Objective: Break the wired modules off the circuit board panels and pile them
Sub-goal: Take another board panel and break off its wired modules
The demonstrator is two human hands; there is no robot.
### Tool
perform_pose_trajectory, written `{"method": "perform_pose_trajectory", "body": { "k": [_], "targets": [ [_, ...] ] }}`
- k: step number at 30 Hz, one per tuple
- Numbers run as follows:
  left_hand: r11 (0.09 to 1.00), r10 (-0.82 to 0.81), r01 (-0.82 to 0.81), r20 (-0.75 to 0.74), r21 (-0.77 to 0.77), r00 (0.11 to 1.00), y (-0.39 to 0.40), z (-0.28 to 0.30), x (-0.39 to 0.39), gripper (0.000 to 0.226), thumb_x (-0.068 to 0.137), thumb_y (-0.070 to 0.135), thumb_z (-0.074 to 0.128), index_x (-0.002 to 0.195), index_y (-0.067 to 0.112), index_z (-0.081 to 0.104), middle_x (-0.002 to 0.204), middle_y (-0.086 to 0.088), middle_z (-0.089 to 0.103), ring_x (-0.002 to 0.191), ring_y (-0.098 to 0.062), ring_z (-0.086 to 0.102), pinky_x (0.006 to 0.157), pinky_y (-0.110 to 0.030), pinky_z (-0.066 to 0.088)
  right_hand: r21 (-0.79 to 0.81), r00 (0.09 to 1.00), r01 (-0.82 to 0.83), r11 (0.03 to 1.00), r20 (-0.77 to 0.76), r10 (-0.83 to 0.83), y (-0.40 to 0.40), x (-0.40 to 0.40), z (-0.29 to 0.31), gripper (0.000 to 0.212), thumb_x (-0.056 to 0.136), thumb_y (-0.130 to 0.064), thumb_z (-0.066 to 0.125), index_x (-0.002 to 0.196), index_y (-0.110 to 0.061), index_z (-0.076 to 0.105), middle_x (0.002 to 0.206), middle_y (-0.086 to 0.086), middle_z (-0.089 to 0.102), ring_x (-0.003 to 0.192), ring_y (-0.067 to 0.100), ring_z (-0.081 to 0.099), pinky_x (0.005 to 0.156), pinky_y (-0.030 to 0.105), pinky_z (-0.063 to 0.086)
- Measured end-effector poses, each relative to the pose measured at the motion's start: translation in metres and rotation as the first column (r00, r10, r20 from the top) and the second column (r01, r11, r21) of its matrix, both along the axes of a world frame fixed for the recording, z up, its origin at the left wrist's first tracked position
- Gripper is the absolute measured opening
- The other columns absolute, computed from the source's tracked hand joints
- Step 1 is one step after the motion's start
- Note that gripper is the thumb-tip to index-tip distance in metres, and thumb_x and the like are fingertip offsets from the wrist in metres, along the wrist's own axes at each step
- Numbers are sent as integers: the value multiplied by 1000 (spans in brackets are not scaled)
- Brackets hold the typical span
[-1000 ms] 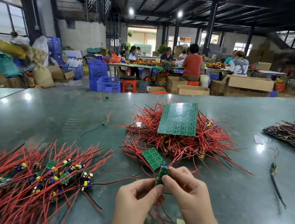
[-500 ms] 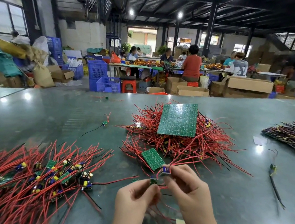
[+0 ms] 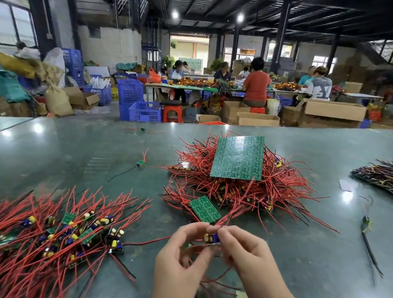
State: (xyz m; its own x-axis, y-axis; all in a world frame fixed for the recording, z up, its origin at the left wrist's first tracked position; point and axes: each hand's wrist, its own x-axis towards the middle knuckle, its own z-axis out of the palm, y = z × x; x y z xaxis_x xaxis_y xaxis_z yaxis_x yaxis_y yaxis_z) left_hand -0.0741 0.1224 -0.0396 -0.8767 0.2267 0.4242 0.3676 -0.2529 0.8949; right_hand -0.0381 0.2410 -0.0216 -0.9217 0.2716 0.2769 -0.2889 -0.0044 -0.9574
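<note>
Wired module (image 3: 211, 238), small with blue and yellow parts, sits pinched between the fingers (image 3: 224, 235) of your left hand (image 3: 181, 268) and right hand (image 3: 246, 252), just above the counter (image 3: 315, 272). Beyond lie a small panel (image 3: 204, 209) and a large panel (image 3: 238, 158) on red wires; separated modules (image 3: 49, 241) are piled left.
</note>
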Motion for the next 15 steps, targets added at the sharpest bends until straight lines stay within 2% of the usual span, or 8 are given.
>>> {"method": "perform_pose_trajectory", "body": {
  "k": [3, 6, 9, 12, 13, 15],
  "targets": [
    [999, 0, 3, -52, 48, 999, -1, 0, -2, 23, 72, 1, 73, 91, 11, 67, 118, 2, 65, 96, -13, 67, 81, -23, 53, -63, 998, -41, 997, 54, 44, -2, -2, -2, 23, 78, -36, 67, 83, -16, 77, 57, -6, 58, 54, 5, 44, 54, 17, 35],
    [999, -24, 27, -78, 34, 997, -2, 0, -3, 24, 70, 5, 69, 94, 9, 65, 112, 0, 69, 99, -15, 67, 81, -23, 51, -139, 989, -108, 984, 81, 120, -3, -2, -3, 32, 70, -40, 63, 87, -16, 76, 61, -4, 59, 53, 6, 43, 54, 21, 32],
    [999, -14, 7, -152, -49, 988, -5, 4, 0, 23, 74, 9, 68, 96, 13, 69, 106, 1, 71, 100, -15, 66, 85, -20, 50, -114, 986, -129, 985, 94, 140, -1, 1, 1, 27, 76, -35, 63, 83, -13, 76, 59, -2, 54, 53, 7, 41, 54, 20, 32],
    [989, 22, -47, -181, -137, 983, -6, 4, 0, 29, 76, 11, 73, 101, 25, 68, 101, 4, 71, 97, -12, 65, 88, -25, 49, 29, 996, -86, 996, 6, 86, 5, 4, 5, 15, 85, -16, 63, 78, -11, 75, 57, -6, 58, 56, 1, 51, 56, 11, 39],
    [987, 41, -66, -175, -144, 984, -6, 4, 1, 33, 76, 11, 76, 103, 26, 67, 99, 4, 71, 98, -10, 65, 88, -24, 48, 47, 998, -60, 997, -32, 61, 6, 5, 6, 14, 84, -10, 62, 79, -9, 76, 62, -3, 63, 61, 0, 57, 59, 12, 44],
    [978, 116, -143, -175, -150, 978, -7, 6, 1, 36, 70, 19, 75, 103, 30, 67, 90, -1, 70, 92, -4, 64, 84, -16, 46, 45, 997, -1, 999, -73, 5, 5, 5, 8, 13, 78, -7, 64, 81, -8, 77, 79, 6, 68, 77, 9, 65, 69, 21, 53]
  ]
}}
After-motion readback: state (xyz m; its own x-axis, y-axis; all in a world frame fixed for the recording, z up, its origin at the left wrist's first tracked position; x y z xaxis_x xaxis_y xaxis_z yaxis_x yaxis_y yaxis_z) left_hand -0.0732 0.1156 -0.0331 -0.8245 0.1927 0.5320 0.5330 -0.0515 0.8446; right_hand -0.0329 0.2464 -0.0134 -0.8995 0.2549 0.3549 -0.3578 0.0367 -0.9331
